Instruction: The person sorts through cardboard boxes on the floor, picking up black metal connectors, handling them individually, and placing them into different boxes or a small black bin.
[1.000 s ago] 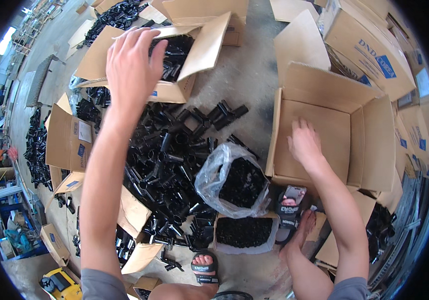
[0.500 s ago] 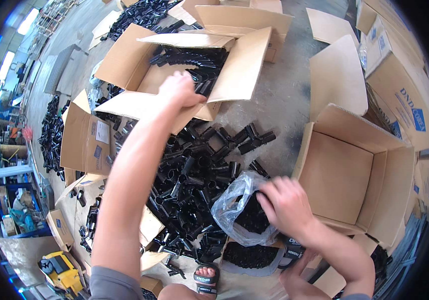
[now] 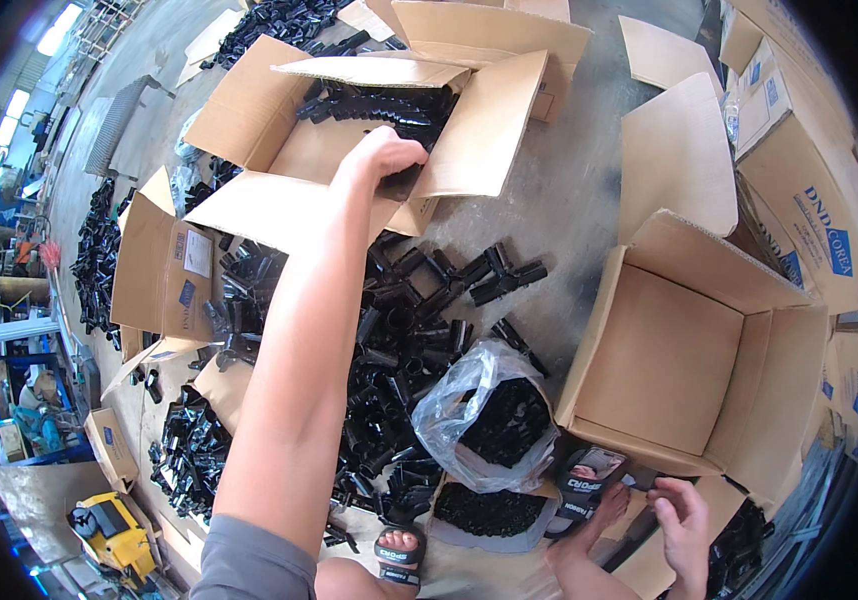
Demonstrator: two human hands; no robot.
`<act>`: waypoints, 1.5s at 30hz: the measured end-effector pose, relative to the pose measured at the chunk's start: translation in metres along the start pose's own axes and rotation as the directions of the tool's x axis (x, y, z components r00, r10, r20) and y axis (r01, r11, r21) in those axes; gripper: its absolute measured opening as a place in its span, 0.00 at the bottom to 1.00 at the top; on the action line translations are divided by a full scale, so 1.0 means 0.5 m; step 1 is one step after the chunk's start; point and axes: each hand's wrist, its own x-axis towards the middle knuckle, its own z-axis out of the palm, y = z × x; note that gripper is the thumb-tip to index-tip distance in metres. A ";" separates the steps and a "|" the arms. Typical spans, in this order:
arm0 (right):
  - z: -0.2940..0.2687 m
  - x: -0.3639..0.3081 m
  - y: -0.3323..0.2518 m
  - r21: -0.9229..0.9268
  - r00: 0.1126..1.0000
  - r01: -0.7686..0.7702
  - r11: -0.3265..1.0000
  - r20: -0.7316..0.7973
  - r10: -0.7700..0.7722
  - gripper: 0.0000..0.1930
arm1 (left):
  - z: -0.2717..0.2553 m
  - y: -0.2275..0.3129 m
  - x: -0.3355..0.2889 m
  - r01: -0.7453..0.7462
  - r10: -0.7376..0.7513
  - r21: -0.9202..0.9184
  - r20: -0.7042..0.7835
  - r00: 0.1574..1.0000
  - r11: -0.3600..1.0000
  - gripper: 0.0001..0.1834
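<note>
My left hand (image 3: 387, 156) reaches into the open cardboard box (image 3: 319, 160) at the far middle, at its near right corner. Its fingers curl downward over dark parts there, and what they hold is hidden. Black tube fittings (image 3: 379, 112) lie packed in rows along the box's far side. My right hand (image 3: 682, 522) hangs at the lower right, beside my right leg, fingers loosely bent and apart with nothing visible in them. A clear plastic bag (image 3: 434, 415) with small black pieces (image 3: 505, 425) stands between my feet and the heap of loose black fittings (image 3: 379, 350).
An open cardboard box (image 3: 659, 350) with a bare bottom stands at the right. More cartons (image 3: 799, 160) are stacked behind it. A smaller open box (image 3: 154, 275) and further fittings (image 3: 189, 455) lie at the left. A yellow machine (image 3: 114, 535) sits at the lower left.
My right hand has left the plastic bag and moved down to the right. My left hand has shifted slightly right and farther into the far box's corner.
</note>
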 end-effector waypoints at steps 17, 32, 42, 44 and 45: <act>-0.005 0.004 0.029 0.111 0.997 0.058 0.992 -0.055 -0.052 0.17 | -0.047 -0.114 0.020 0.017 0.173 0.583 -0.268 0.948 0.812 0.42; 0.052 -0.007 0.007 0.016 0.999 0.042 0.999 0.018 -0.043 0.17 | 0.062 -0.136 -0.611 -0.842 0.822 0.095 0.182 0.539 0.531 0.24; 0.085 -0.040 0.005 -0.054 0.989 0.145 0.988 0.040 -0.143 0.18 | 0.489 -0.501 -0.977 -0.933 0.638 -0.347 0.740 -0.213 0.091 0.07; 0.091 -0.041 0.006 -0.022 0.984 0.168 0.985 0.058 -0.167 0.18 | 0.590 -0.581 -1.003 -0.965 0.653 -0.259 0.737 -0.174 0.035 0.08; 0.089 -0.053 -0.003 -0.019 0.984 0.169 0.985 0.057 -0.168 0.18 | 0.641 -0.610 -1.008 -0.979 0.671 -0.205 0.726 -0.151 0.001 0.09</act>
